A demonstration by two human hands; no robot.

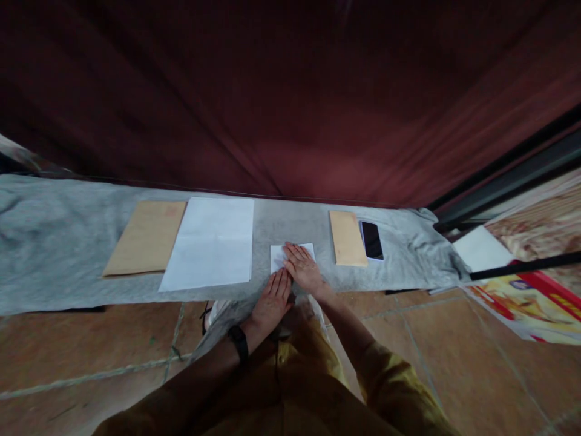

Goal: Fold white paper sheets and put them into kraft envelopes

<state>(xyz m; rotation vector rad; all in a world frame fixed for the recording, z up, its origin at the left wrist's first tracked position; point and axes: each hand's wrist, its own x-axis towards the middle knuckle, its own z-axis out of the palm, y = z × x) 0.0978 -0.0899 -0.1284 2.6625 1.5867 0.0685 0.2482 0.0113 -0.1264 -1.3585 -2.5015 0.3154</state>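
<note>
A small white sheet of folded paper (278, 253) lies on the grey cloth near its front edge. My right hand (305, 270) rests flat across the paper with fingers stretched out. Just below it, my left hand (273, 298) lies with its fingers extended over the paper's lower edge, the fingertips close to my right hand. A larger stack of white paper (211, 242) is to the left, overlapping the edge of a big brown envelope (147, 238). To the right are a smaller brown envelope (347, 238) and a phone (372, 241) with a dark screen.
The narrow surface is covered with grey cloth (417, 254). A dark red curtain (290, 121) hangs along its far side. Dark metal bars (508, 181) stand at the right, above a colourful printed box (531, 303). Brown floor tiles (113, 345) show below.
</note>
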